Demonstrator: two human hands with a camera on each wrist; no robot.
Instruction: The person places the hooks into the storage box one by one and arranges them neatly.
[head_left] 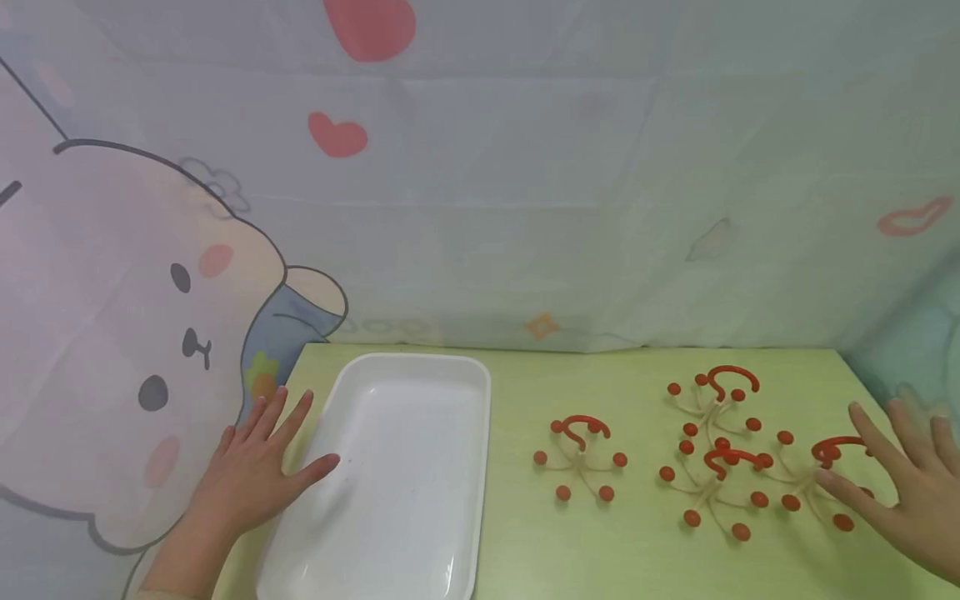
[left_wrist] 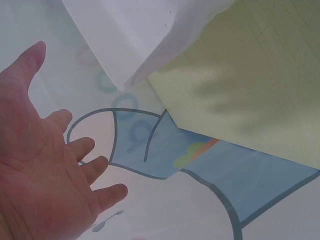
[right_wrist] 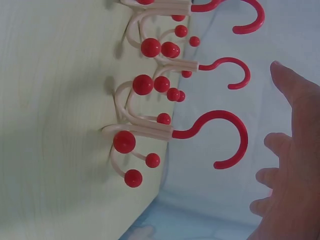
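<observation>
My left hand [head_left: 251, 483] hovers by the left rim of a white tray [head_left: 390, 467], fingers spread and nothing in them. On the right, my right hand [head_left: 911, 492] is spread too, its thumb overlapping the rightmost multi-arm hook rack [head_left: 806, 487] in the head view. In the right wrist view that hand is apart from the nearest rack [right_wrist: 155, 130]. Each rack has a red hook on top and cream curved arms tipped with red balls. One rack [head_left: 581, 460] stands alone right of the tray; a back rack [head_left: 716, 408] and a front rack [head_left: 711, 492] stand close together.
All of this sits on a light green table [head_left: 517, 550]. A cloth backdrop [head_left: 510, 250] with hearts and a cartoon animal hangs behind and along the left side. The table's left edge lies beneath my left hand.
</observation>
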